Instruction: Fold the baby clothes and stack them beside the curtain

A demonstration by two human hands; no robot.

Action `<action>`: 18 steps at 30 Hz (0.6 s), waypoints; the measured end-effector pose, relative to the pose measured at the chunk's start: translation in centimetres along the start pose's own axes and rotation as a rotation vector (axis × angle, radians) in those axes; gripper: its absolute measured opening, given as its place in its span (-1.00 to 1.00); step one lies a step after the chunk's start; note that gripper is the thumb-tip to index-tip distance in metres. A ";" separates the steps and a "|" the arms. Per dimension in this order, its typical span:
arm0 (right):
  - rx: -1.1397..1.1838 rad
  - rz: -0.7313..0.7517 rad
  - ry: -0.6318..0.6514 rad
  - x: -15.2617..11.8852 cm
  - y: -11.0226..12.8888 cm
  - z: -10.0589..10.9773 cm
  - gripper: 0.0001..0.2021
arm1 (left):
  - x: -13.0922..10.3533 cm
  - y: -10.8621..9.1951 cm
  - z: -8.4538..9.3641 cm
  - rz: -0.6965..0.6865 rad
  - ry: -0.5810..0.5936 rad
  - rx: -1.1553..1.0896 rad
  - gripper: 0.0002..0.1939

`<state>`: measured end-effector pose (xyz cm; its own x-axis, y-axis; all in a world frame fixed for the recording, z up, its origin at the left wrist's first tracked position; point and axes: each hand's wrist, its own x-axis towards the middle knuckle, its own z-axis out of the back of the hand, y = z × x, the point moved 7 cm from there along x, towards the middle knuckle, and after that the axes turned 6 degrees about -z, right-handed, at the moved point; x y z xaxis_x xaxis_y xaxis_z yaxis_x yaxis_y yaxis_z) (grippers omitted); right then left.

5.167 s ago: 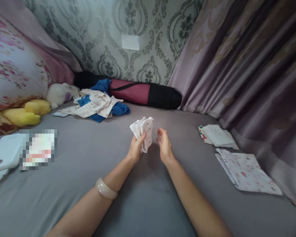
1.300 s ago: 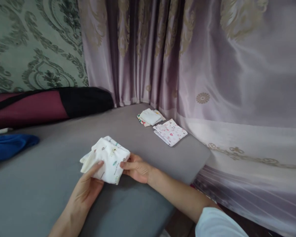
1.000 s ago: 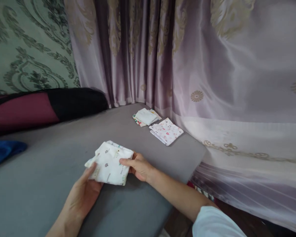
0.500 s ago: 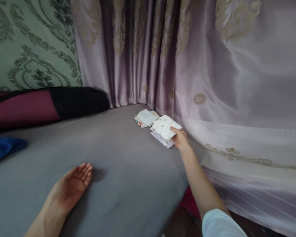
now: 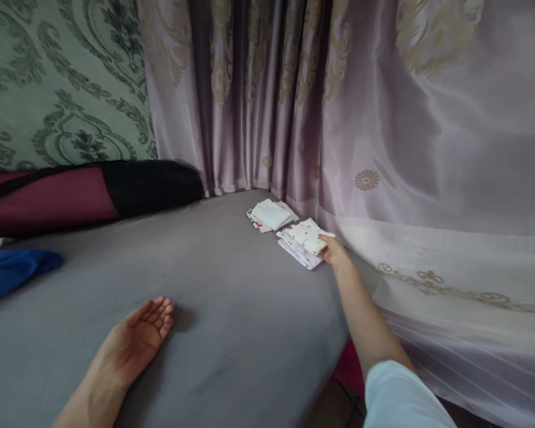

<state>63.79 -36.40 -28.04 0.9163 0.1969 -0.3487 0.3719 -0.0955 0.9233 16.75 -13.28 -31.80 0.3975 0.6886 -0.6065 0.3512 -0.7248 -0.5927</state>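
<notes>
My right hand (image 5: 333,249) pinches the near right corner of a folded white cloth with small dark prints (image 5: 310,235). That cloth lies on top of another folded white cloth (image 5: 295,250), near the bed's right edge. Just behind and to the left is a second small pile, with a plain pale folded cloth (image 5: 271,214) over a cloth with red and green patterns (image 5: 258,223). My left hand (image 5: 145,336) is palm up over the grey sheet at the lower left, its fingers apart from any object and slightly curled, holding nothing.
A maroon and black long bag (image 5: 156,187) lies along the wall at the back left. Blue fabric (image 5: 18,270) is at the left edge. Purple curtains (image 5: 383,119) hang behind and along the right side of the grey bed (image 5: 205,285).
The printed cloth in my right hand now sits lower and a little to the right on the cloth beneath, showing more of it. The view has shifted slightly. My left hand stays open.
</notes>
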 end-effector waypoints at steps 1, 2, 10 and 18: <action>-0.015 0.017 -0.009 0.1 -0.1 0.1 -0.86 | 0.1 0.0 0.0 0.000 0.002 0.002 -0.71; -0.038 0.037 -0.017 0.2 -0.2 0.2 -0.86 | 0.1 0.0 0.0 -0.002 0.004 0.006 -0.72; -0.391 0.251 -0.203 -0.4 1.5 2.3 -0.51 | 0.0 -0.1 0.0 -0.001 -0.003 0.025 -0.72; -1.154 0.785 -0.292 -4.5 3.9 -0.4 -0.48 | 0.1 0.0 0.1 0.004 0.006 0.020 -0.74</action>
<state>61.08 -37.23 -22.81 0.8748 0.2472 0.4166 -0.4351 0.7791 0.4513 16.71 -13.15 -31.92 0.4036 0.6853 -0.6061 0.3323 -0.7271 -0.6008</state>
